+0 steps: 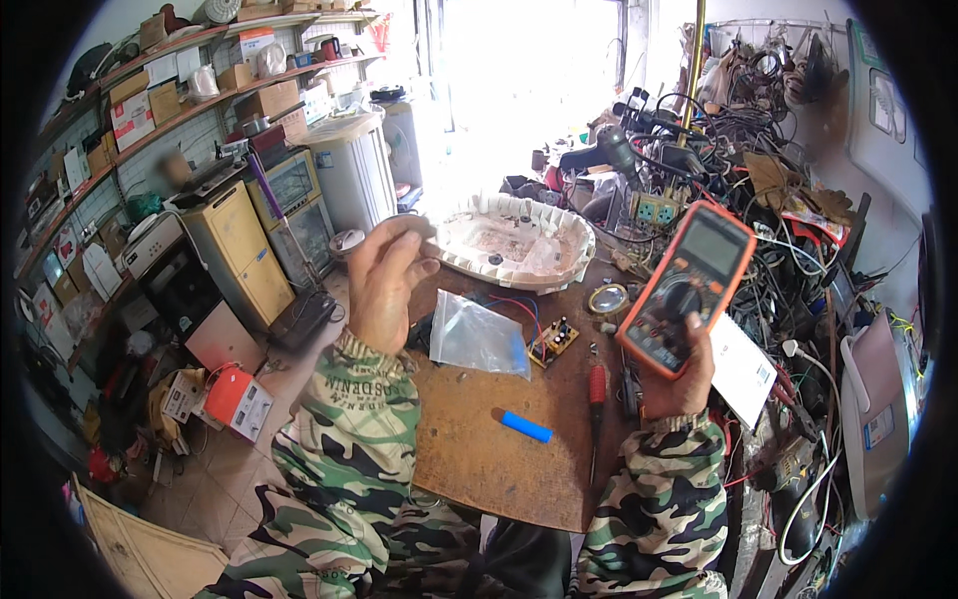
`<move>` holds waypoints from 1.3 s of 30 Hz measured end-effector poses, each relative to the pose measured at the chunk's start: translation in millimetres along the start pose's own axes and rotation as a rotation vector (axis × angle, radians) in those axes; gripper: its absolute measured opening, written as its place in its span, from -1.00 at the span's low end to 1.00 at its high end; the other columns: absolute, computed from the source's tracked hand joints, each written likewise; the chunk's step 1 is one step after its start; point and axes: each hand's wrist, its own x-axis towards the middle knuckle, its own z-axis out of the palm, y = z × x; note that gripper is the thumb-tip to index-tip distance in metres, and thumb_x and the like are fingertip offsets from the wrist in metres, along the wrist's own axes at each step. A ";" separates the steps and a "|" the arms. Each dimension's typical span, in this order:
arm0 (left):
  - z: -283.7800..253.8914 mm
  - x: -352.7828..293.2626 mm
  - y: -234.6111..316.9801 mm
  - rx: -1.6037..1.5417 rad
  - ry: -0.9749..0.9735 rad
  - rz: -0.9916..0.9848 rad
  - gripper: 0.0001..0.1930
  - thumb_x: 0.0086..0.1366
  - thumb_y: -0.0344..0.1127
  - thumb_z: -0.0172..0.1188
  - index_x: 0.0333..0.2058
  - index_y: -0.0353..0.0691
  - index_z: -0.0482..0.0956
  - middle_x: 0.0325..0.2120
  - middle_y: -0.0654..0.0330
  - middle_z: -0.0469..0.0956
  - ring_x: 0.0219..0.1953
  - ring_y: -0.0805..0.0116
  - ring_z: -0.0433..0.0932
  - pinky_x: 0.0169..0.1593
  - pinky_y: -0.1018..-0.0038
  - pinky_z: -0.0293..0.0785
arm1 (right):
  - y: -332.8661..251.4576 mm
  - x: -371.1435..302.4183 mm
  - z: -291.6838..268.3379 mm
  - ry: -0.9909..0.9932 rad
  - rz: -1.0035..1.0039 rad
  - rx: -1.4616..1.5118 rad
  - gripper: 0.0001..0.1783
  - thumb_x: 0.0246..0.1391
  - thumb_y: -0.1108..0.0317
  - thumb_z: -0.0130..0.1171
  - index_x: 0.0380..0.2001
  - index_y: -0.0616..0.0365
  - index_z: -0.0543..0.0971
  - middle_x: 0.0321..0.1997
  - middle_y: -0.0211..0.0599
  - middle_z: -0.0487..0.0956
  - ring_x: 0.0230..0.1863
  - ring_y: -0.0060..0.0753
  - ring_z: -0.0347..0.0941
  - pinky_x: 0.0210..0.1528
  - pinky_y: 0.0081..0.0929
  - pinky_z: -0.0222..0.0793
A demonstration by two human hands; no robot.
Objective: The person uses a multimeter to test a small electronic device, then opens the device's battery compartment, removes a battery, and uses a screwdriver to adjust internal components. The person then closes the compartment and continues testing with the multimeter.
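Observation:
My right hand grips an orange-framed digital multimeter, tilted, with the thumb by its dark rotary dial. My left hand is raised over the table's far left edge, fingers loosely curled and thumb apart; nothing shows in it. Near that hand lies a clear plastic bag. A small circuit board with red and blue wires sits beside the bag. Closer to me, a blue cylindrical battery cell lies on the worn wooden table. To its right is a red-handled screwdriver.
A white plastic housing stands at the table's far side. Tangled cables and tools crowd the right. A round clear-faced part lies near the multimeter. Shelves of boxes and old refrigerators line the left wall.

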 end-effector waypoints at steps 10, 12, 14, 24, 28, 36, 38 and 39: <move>51.0 -21.8 -2.5 0.800 -0.311 0.143 -0.80 0.35 -0.47 0.21 -0.09 -0.40 0.63 -0.21 0.16 0.66 -0.14 0.44 0.63 -0.05 0.49 0.55 | -71.3 17.2 -15.9 0.022 -0.266 0.189 -0.55 0.26 0.21 0.23 0.14 0.18 0.50 0.00 -0.15 0.68 -0.03 -0.09 0.67 -0.01 0.03 0.69; 63.6 -22.8 -10.2 0.864 -0.375 0.236 -0.80 0.33 -0.47 0.22 -0.09 -0.39 0.63 -0.20 0.12 0.66 -0.15 0.40 0.65 -0.08 0.47 0.58 | -85.6 15.2 -21.2 0.030 -0.342 0.200 -0.52 0.25 0.27 0.25 0.16 0.27 0.46 0.03 -0.10 0.66 0.02 -0.09 0.66 0.04 0.02 0.71; 74.5 -24.6 -13.8 0.898 -0.414 0.266 -0.80 0.31 -0.48 0.23 -0.10 -0.40 0.64 -0.20 0.09 0.66 -0.17 0.37 0.68 -0.10 0.46 0.60 | -92.1 17.5 -29.4 0.061 -0.395 0.180 -0.53 0.23 0.33 0.28 0.16 0.26 0.47 0.03 -0.13 0.67 0.01 -0.14 0.67 0.05 0.00 0.71; 169.2 -53.1 -78.9 0.854 -0.762 0.102 -0.73 0.27 -0.37 0.31 -0.12 -0.42 0.62 -0.24 -0.05 0.66 -0.23 0.22 0.72 -0.12 0.37 0.63 | -107.2 19.1 -51.2 0.122 -0.515 0.109 -0.57 0.23 0.30 0.30 0.12 0.19 0.52 0.04 -0.19 0.67 0.01 -0.22 0.66 0.05 -0.03 0.69; 199.8 -45.5 -105.2 1.047 -0.736 0.162 -0.62 0.26 -0.16 0.29 -0.13 -0.40 0.63 -0.28 -0.20 0.65 -0.19 -0.07 0.68 -0.12 0.19 0.58 | -95.8 19.1 -40.6 0.050 -0.485 0.116 -0.56 0.23 0.32 0.30 0.14 0.15 0.52 0.02 -0.25 0.68 -0.02 -0.30 0.67 0.02 -0.10 0.71; 264.3 -39.4 -117.0 1.246 -0.727 0.131 -0.50 0.27 0.08 0.24 -0.15 -0.34 0.68 -0.14 -0.18 0.66 -0.01 -0.17 0.63 0.06 0.03 0.52 | -87.8 11.1 -25.2 0.057 -0.440 -0.001 -0.67 0.19 0.37 0.32 -0.02 0.23 0.57 -0.10 -0.35 0.66 -0.17 -0.51 0.61 -0.06 -0.49 0.57; 278.2 -35.4 -116.2 1.240 -0.793 -0.029 -0.50 0.26 0.10 0.25 -0.15 -0.29 0.69 -0.11 -0.17 0.67 0.02 -0.14 0.63 0.07 0.04 0.53 | -83.6 11.9 -25.3 0.052 -0.441 -0.034 -0.63 0.17 0.38 0.34 0.01 0.27 0.57 -0.09 -0.37 0.66 -0.15 -0.54 0.58 -0.03 -0.52 0.50; 276.5 -27.1 -134.8 1.190 -0.833 -0.035 -0.50 0.20 0.14 0.31 -0.11 -0.18 0.72 -0.11 -0.14 0.68 0.05 -0.10 0.63 0.10 0.06 0.53 | -80.7 11.0 -24.6 0.033 -0.422 -0.038 -0.64 0.17 0.39 0.34 0.01 0.27 0.57 -0.09 -0.37 0.66 -0.15 -0.54 0.58 -0.02 -0.52 0.49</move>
